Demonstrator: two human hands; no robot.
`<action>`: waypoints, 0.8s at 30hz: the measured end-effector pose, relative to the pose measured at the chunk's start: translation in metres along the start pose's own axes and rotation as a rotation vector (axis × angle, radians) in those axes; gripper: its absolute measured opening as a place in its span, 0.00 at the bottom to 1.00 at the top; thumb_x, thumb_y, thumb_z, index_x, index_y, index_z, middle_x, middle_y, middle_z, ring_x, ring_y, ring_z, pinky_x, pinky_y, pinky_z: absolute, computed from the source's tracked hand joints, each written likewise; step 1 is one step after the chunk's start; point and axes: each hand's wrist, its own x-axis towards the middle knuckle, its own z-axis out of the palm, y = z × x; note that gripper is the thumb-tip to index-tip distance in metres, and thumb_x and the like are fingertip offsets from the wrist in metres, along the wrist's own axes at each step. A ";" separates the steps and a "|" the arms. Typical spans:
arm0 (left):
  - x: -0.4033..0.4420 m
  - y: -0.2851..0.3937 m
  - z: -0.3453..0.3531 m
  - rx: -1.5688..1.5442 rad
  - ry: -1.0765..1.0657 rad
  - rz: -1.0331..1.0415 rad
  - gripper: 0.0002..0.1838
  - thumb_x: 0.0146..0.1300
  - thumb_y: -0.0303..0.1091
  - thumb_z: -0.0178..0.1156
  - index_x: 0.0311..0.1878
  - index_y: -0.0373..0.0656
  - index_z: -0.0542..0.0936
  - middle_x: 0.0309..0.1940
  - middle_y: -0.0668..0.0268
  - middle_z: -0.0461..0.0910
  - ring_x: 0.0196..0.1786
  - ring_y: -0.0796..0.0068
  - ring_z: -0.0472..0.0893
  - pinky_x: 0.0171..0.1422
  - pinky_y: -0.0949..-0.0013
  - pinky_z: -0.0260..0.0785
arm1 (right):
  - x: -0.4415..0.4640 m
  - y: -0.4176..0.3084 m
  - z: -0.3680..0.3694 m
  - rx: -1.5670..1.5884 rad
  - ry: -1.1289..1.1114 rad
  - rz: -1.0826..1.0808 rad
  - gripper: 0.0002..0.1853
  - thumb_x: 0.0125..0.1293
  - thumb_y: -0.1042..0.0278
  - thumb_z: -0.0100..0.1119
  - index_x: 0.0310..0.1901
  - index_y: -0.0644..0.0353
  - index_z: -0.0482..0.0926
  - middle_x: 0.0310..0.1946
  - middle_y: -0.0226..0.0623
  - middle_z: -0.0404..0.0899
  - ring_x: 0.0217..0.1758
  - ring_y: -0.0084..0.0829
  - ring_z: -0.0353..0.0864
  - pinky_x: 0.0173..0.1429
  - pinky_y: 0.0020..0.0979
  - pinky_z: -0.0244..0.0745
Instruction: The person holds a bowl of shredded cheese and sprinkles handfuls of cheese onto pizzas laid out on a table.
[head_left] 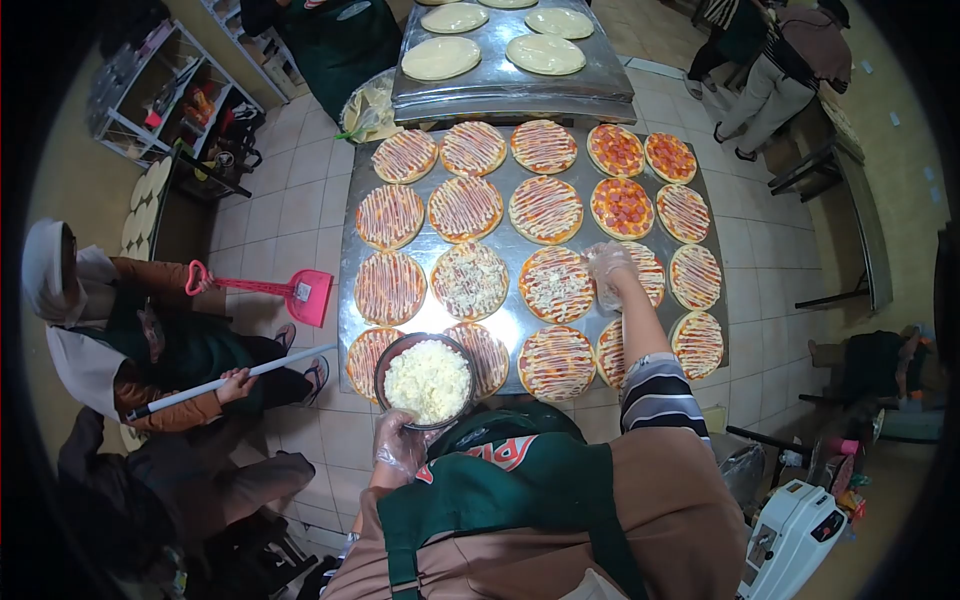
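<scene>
My left hand point(400, 442), in a clear plastic glove, grips the rim of a dark bowl point(379, 372) at the table's near edge. White grated cheese point(428, 382) fills the bowl. Also gloved, my right hand point(608, 272) hangs over the pizzas with its fingers drawn together; what they hold is hidden. Just left of it lies a pizza point(556, 284) with some cheese scattered over its striped sauce. A second pizza point(469, 281) has a thicker cheese layer. My right hand and forearm partly cover another striped pizza point(645, 268).
Rows of striped pizzas point(545, 209) cover the metal table point(508, 262); a few at the back right carry red toppings point(616, 151). Behind stands a table point(510, 90) with plain dough rounds point(545, 54). At left, a person point(150, 310) holds a pink dustpan point(308, 297) and a pole point(240, 380).
</scene>
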 end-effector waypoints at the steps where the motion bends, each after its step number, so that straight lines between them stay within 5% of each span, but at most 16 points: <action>1: -0.001 -0.001 0.000 -0.013 0.063 0.017 0.11 0.45 0.28 0.49 0.33 0.32 0.69 0.38 0.53 0.72 0.37 0.60 0.76 0.35 0.63 0.73 | -0.001 -0.005 -0.002 0.000 -0.001 -0.002 0.16 0.51 0.54 0.55 0.41 0.49 0.77 0.44 0.38 0.74 0.50 0.37 0.71 0.53 0.34 0.66; 2: -0.002 -0.001 0.001 -0.014 0.064 0.019 0.11 0.45 0.28 0.49 0.33 0.32 0.69 0.38 0.53 0.72 0.37 0.60 0.76 0.35 0.63 0.73 | -0.002 -0.011 -0.004 -0.026 -0.005 0.004 0.16 0.52 0.55 0.54 0.42 0.49 0.77 0.44 0.38 0.74 0.50 0.37 0.71 0.54 0.33 0.65; 4: -0.008 0.000 0.011 0.155 0.158 0.057 0.33 0.42 0.35 0.48 0.56 0.36 0.60 0.48 0.51 0.69 0.42 0.55 0.74 0.32 0.63 0.68 | 0.006 -0.016 -0.002 -0.050 -0.010 0.006 0.16 0.53 0.56 0.54 0.43 0.50 0.76 0.45 0.39 0.73 0.50 0.37 0.71 0.54 0.33 0.65; 8: -0.009 0.001 0.004 0.151 0.164 0.074 0.33 0.42 0.34 0.48 0.56 0.36 0.60 0.49 0.52 0.69 0.42 0.56 0.74 0.33 0.63 0.68 | 0.029 -0.016 0.014 -0.194 0.016 -0.115 0.13 0.50 0.61 0.55 0.40 0.47 0.79 0.43 0.38 0.75 0.44 0.37 0.75 0.48 0.31 0.70; 10: -0.015 0.006 0.016 0.055 0.085 0.057 0.07 0.45 0.28 0.50 0.29 0.34 0.70 0.35 0.55 0.72 0.36 0.60 0.75 0.37 0.59 0.71 | 0.026 -0.024 0.011 -0.170 -0.001 -0.142 0.13 0.51 0.62 0.53 0.39 0.48 0.79 0.42 0.38 0.76 0.44 0.36 0.75 0.47 0.31 0.70; 12: -0.012 0.001 0.002 0.045 0.098 0.061 0.06 0.45 0.28 0.50 0.27 0.35 0.70 0.33 0.56 0.72 0.35 0.61 0.75 0.35 0.61 0.70 | 0.020 -0.037 0.006 -0.027 -0.046 -0.038 0.12 0.52 0.64 0.52 0.37 0.56 0.78 0.40 0.42 0.76 0.45 0.38 0.75 0.46 0.32 0.70; 16: -0.012 -0.004 0.007 0.045 0.220 0.112 0.05 0.46 0.27 0.50 0.25 0.35 0.70 0.29 0.57 0.72 0.31 0.64 0.74 0.29 0.66 0.67 | 0.013 -0.065 0.001 -0.167 -0.002 -0.070 0.11 0.51 0.66 0.52 0.36 0.56 0.78 0.38 0.42 0.76 0.44 0.37 0.76 0.45 0.32 0.70; 18: -0.013 -0.002 0.006 0.073 0.159 0.076 0.05 0.45 0.27 0.49 0.26 0.35 0.70 0.29 0.58 0.72 0.30 0.64 0.74 0.28 0.66 0.67 | 0.021 -0.065 0.009 -0.173 -0.062 -0.318 0.12 0.51 0.65 0.52 0.37 0.56 0.79 0.39 0.42 0.76 0.43 0.37 0.76 0.45 0.32 0.71; 21: -0.016 -0.001 0.025 0.108 0.126 0.035 0.08 0.45 0.26 0.49 0.29 0.33 0.71 0.30 0.57 0.72 0.28 0.65 0.74 0.27 0.67 0.66 | 0.011 -0.073 0.005 -0.162 -0.111 -0.404 0.12 0.51 0.66 0.52 0.38 0.56 0.78 0.38 0.42 0.76 0.43 0.37 0.76 0.45 0.32 0.71; 24: -0.013 -0.003 0.021 0.136 0.126 0.016 0.12 0.44 0.26 0.49 0.34 0.31 0.70 0.31 0.56 0.72 0.29 0.64 0.75 0.26 0.66 0.67 | -0.006 -0.087 -0.002 -0.160 -0.141 -0.295 0.12 0.51 0.67 0.51 0.38 0.56 0.78 0.38 0.43 0.76 0.43 0.38 0.76 0.46 0.32 0.71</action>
